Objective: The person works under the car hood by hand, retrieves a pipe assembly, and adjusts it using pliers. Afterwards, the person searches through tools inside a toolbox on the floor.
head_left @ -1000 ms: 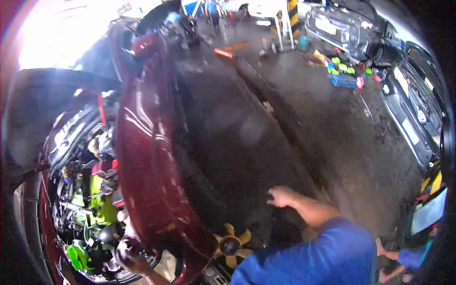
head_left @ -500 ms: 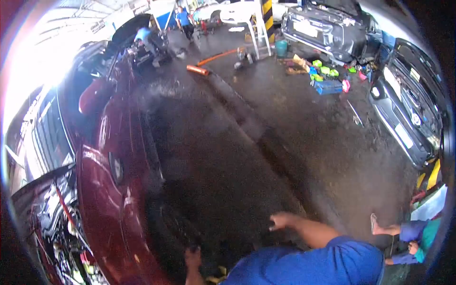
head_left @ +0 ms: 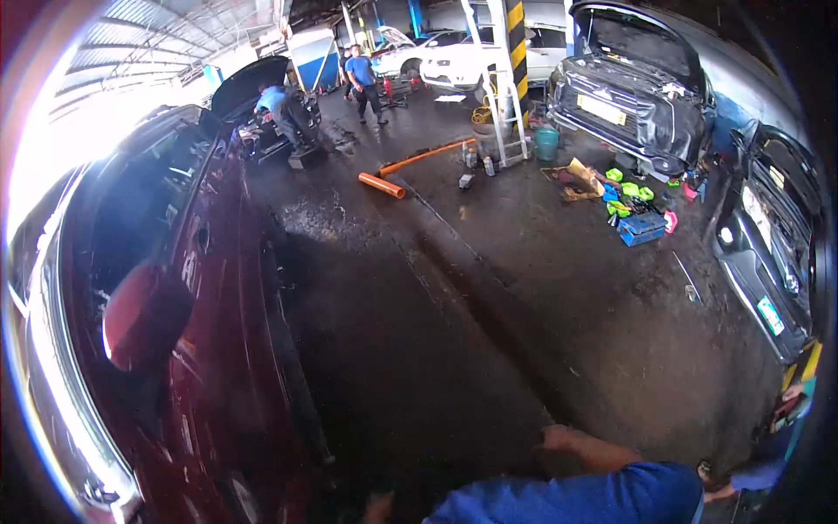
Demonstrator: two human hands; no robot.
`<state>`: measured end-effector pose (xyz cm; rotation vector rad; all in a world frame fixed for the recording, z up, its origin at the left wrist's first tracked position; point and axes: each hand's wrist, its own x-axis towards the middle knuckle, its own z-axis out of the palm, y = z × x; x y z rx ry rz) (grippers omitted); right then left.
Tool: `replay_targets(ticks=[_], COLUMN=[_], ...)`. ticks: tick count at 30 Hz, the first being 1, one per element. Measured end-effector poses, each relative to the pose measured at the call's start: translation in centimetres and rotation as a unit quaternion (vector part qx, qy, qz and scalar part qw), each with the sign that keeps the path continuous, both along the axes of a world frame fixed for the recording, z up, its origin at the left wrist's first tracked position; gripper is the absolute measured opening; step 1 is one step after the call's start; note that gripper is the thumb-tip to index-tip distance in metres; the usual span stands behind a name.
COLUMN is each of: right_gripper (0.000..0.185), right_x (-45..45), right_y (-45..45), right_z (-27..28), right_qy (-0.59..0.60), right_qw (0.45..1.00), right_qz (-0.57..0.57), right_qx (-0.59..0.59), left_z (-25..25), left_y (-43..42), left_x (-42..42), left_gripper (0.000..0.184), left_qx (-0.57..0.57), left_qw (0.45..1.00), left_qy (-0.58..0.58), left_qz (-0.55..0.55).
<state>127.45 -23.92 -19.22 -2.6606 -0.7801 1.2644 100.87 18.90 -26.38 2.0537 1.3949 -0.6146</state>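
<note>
My right hand (head_left: 553, 437) hangs out in front of my blue sleeve, over the dark wet floor. It is blurred, and its fingers cannot be made out. At the bottom edge my left hand (head_left: 378, 508) shows only in part, low beside the dark red car (head_left: 236, 349). Its fingers are too dark and cut off to read. Neither hand visibly touches anything. The car's side mirror (head_left: 148, 316) juts out on the left.
Ahead lie orange pipes (head_left: 381, 185) and a long floor channel (head_left: 471, 306). A white ladder (head_left: 504, 96) stands by a striped post. On the right are a blue toolbox (head_left: 642, 229), cloths and dark cars. Co-workers (head_left: 362, 83) are at the back; another is at lower right.
My view has moved forward along the red car and tilted up. The mirror looms larger, and the open engine bay has left view. Both my hands sit lower in the picture.
</note>
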Motion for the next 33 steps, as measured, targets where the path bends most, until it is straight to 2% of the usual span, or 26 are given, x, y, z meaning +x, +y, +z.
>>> replay_targets(ticks=[3, 6, 7, 8, 11, 13, 14, 16, 17, 18, 20, 21, 22, 23, 24, 26, 29, 32, 33], right_gripper=[0.035, 0.034, 0.034, 0.033, 0.033, 0.032, 0.032, 0.032, 0.032, 0.038, 0.051, 0.052, 0.053, 0.053, 0.052, 0.050, 0.050, 0.051, 0.052], right_x=[6.1, 13.0, 15.6, 18.2, 28.3, 36.4, 41.4, 51.8, 56.6, 60.2, 66.7, 70.8, 75.0, 79.6, 83.8, 89.6, 98.3, 106.1, 109.1], right_y=[3.2, 7.3, 9.0, 10.6, 15.6, 19.3, 21.5, 26.1, 28.7, 32.9, 43.0, 47.6, 52.1, 57.4, 62.5, 71.4, 84.1, 92.5, 93.7], right_z=[0.9, 0.1, -0.4, -0.9, -3.4, -5.8, -7.3, -10.3, -10.1, -3.7, 13.9, 16.3, 18.7, 20.0, 20.7, 24.0, 21.9, 19.1, 15.6], right_qy=[0.033, 0.053, 0.063, 0.069, 0.088, 0.088, 0.075, 0.035, 0.008, -0.009, -0.047, -0.067, -0.087, -0.102, -0.114, -0.264, -0.232, -0.084, -0.086], right_qw=[0.999, 0.996, 0.995, 0.995, 0.993, 0.994, 0.996, 0.999, 1.000, 1.000, 0.993, 0.990, 0.983, 0.972, 0.955, 0.889, 0.891, 0.959, 0.959], right_qz=[-0.042, -0.063, -0.068, -0.066, -0.064, -0.055, -0.047, -0.023, -0.005, 0.013, 0.052, 0.104, 0.155, 0.212, 0.268, 0.345, 0.306, 0.198, 0.183], right_qx=[-0.009, -0.017, -0.021, -0.026, -0.035, -0.034, -0.032, -0.023, -0.010, 0.024, 0.091, 0.064, 0.039, -0.010, -0.061, 0.147, 0.241, 0.184, 0.197], left_z=[5.8, 7.8, 13.2, 15.7, 9.8, 1.7, 0.0, 4.4, 4.0, 3.1, -1.8, -2.6, -1.9, -2.0, -2.4, -3.3, -4.9, -5.5, -5.8], left_y=[7.3, 15.1, 15.4, 16.4, 23.9, 29.0, 31.2, 33.7, 35.1, 36.7, 41.5, 43.5, 44.4, 45.7, 47.4, 51.8, 60.5, 71.8, 75.9], left_x=[14.4, 26.6, 31.8, 36.0, 45.0, 46.7, 48.9, 49.4, 50.2, 50.8, 50.2, 50.7, 52.5, 55.1, 57.7, 63.6, 74.1, 86.6, 90.9], left_gripper=[0.055, 0.052, 0.051, 0.051, 0.051, 0.051, 0.051, 0.049, 0.048, 0.048, 0.049, 0.050, 0.049, 0.049, 0.049, 0.049, 0.048, 0.048, 0.048], left_qx=[0.022, -0.047, -0.085, -0.125, -0.036, -0.060, -0.069, -0.087, -0.072, -0.060, -0.066, -0.058, -0.108, -0.123, -0.132, -0.132, -0.133, -0.102, -0.088], left_qw=[0.998, 0.965, 0.957, 0.942, 0.966, 0.976, 0.979, 0.983, 0.990, 0.994, 0.945, 0.906, 0.978, 0.991, 0.991, 0.991, 0.990, 0.994, 0.994], left_qy=[-0.056, -0.252, -0.276, -0.294, -0.251, -0.201, -0.179, -0.122, -0.060, 0.004, 0.022, 0.014, 0.030, 0.029, 0.022, 0.014, -0.007, -0.025, -0.028], left_qz=[-0.006, -0.053, 0.025, 0.104, 0.046, 0.057, 0.062, -0.109, -0.101, -0.096, -0.319, -0.419, -0.176, -0.040, 0.010, 0.030, 0.045, -0.019, -0.060])
